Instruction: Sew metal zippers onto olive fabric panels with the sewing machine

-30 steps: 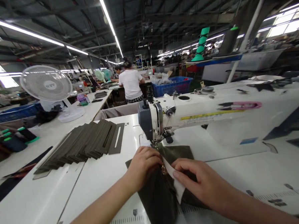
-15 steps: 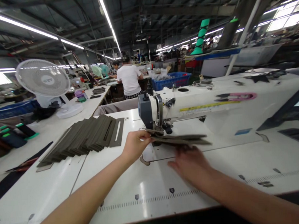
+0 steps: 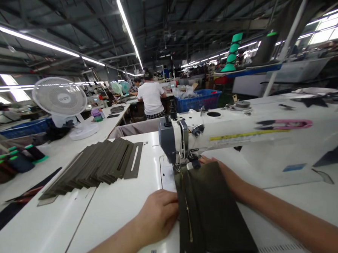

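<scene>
A dark olive fabric panel with a zipper lies lengthwise under the needle area of the white sewing machine, its near end reaching the table's front. My left hand is closed at the panel's left edge, fingers curled against it. Behind the panel's far right corner, beside the presser foot, is my right hand. Its visible fingers stretch out to the left, while the panel and machine head hide the rest. Left of the machine lies a fanned stack of olive pieces with slots.
A white fan stands at the back left near dark thread spools. Pink thread snips rest on the machine arm. Beyond it are a blue crate and a person in a white shirt.
The folded panel has been opened out and turned lengthwise under the machine head. My left hand has come nearer and down to its left edge; my right hand has moved behind its far end.
</scene>
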`<state>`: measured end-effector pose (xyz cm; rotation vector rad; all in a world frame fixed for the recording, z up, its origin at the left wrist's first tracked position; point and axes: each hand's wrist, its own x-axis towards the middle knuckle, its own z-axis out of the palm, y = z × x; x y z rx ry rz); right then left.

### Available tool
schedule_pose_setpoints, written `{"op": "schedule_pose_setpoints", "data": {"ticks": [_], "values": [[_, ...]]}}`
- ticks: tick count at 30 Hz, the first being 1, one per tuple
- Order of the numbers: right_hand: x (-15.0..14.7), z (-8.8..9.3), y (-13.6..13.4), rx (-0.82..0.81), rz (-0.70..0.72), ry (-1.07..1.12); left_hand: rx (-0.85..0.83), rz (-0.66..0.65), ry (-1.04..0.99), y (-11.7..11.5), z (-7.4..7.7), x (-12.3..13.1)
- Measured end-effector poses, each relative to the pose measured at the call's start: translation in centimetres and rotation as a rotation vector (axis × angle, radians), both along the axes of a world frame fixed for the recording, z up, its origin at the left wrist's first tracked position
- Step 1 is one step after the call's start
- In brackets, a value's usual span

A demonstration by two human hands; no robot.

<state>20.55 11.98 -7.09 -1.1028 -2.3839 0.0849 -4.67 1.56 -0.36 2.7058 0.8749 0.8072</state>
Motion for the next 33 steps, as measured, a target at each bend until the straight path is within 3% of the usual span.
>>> {"op": "schedule_pose_setpoints", "data": {"ticks": [3, 6, 10, 13, 15, 20, 23, 28, 31, 33], "values": [[0.7, -0.7, 0.5, -0.051, 0.005, 0.033, 0.003, 0.084, 0.118, 0.9, 0.0, 0.4], [0.6, 0.9, -0.5, -0.207, 0.006, 0.215, 0.071, 0.198, 0.181, 2.3, -0.7, 1.3], [1.1, 3.6, -1.6, -0.389, -0.268, 0.492, 0.15, 0.248, 0.209, 2.7, -2.1, 1.7], [1.0, 4.2, -1.8, -0.39, -0.333, 0.452, 0.159, 0.237, 0.185, 2.4, -2.4, 1.4], [0.6, 4.2, -2.0, -0.33, -0.32, 0.298, 0.156, 0.249, 0.15, 2.5, -2.4, 1.3], [-0.3, 4.1, -2.7, 0.003, -0.319, -0.246, 0.146, 0.271, 0.099, 3.0, -2.2, 1.8], [-0.2, 4.3, -2.5, 0.072, -0.293, -0.432, 0.132, 0.279, 0.11, 3.2, -2.2, 1.9], [-0.1, 5.0, -2.1, 0.071, -0.326, -0.529, 0.127, 0.283, 0.08, 2.9, -2.1, 2.0], [-1.2, 5.5, -3.3, 0.27, -0.313, -0.48, 0.103, 0.367, 0.053, 2.5, -1.9, 2.0], [-2.6, 5.4, -4.5, 0.361, -0.205, -0.318, 0.124, 0.455, 0.02, 2.3, -1.9, 1.9]]}}
